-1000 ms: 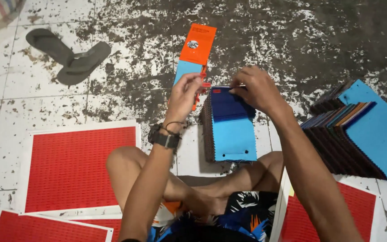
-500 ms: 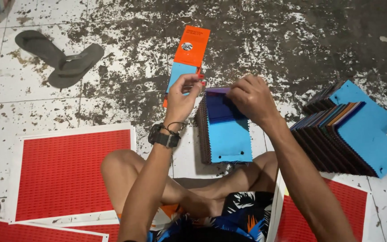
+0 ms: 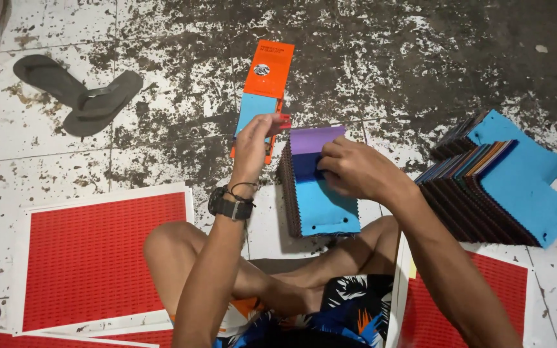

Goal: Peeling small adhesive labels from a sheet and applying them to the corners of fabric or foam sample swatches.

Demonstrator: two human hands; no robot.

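Right hand (image 3: 351, 169) presses swatch stack (image 3: 320, 193) — left hand (image 3: 258, 138) raised.

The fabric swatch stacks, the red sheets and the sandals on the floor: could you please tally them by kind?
Fabric swatch stacks: 3, one under the right hand, two at right
Red sheets: 3
Dark sandals: 2
Orange-and-blue card by the left hand: 1
Total: 9

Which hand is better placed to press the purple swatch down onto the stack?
Probably the right hand: it already rests on the swatch stack just below the purple swatch. The left hand is off to the side, over the orange-and-blue card.
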